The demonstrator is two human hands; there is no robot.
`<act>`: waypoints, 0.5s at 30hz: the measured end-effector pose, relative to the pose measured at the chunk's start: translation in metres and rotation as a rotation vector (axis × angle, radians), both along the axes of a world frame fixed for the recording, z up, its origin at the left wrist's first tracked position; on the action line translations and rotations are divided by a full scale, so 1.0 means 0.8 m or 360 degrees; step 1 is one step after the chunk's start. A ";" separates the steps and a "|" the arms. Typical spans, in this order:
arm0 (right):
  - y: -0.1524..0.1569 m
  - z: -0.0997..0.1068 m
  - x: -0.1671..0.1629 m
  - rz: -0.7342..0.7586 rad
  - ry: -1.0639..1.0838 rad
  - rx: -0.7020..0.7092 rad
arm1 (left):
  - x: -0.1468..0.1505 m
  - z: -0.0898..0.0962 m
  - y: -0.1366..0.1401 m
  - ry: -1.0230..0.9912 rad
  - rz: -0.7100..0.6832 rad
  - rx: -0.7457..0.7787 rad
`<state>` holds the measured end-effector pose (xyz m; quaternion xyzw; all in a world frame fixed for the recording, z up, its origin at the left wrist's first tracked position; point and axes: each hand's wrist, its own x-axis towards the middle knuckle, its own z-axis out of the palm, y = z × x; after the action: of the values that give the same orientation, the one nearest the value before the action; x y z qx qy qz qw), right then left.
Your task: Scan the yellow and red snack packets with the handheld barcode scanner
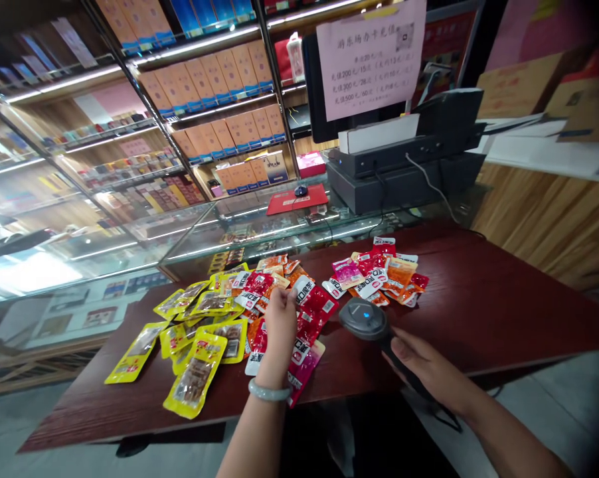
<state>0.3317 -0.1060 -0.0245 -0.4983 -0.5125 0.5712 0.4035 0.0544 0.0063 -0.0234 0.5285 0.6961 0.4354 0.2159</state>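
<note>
My right hand [424, 365] is wrapped round the handle of a dark barcode scanner [364, 320], whose head shows a small blue light. Over the middle of the table, my left hand [281, 318], with a pale bangle on its wrist, has its fingers closed at the edge of a red snack packet [319, 302]. More red and orange packets lie under and around that hand, partly hidden by it. To its left is a spread of yellow-edged clear snack packets [197, 375]. A separate heap of red, orange and pink packets [379, 273] lies beyond the scanner.
These lie on a dark red wooden table [499, 299]. Behind it stands a glass counter [200, 232] with a mouse [301, 191] on a red mat [279, 201]. A black checkout machine [404, 159] and a monitor bearing a pink sign [372, 63] are at the back right.
</note>
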 end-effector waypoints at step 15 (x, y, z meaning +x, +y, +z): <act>0.010 -0.004 -0.001 0.0005 0.0066 -0.0014 | 0.079 0.014 0.033 -0.0647 -0.0531 -0.0223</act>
<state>0.3306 -0.0981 -0.0274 -0.4873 -0.5021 0.5844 0.4110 0.1174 0.0329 -0.0121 0.5214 0.5701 0.4417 0.4561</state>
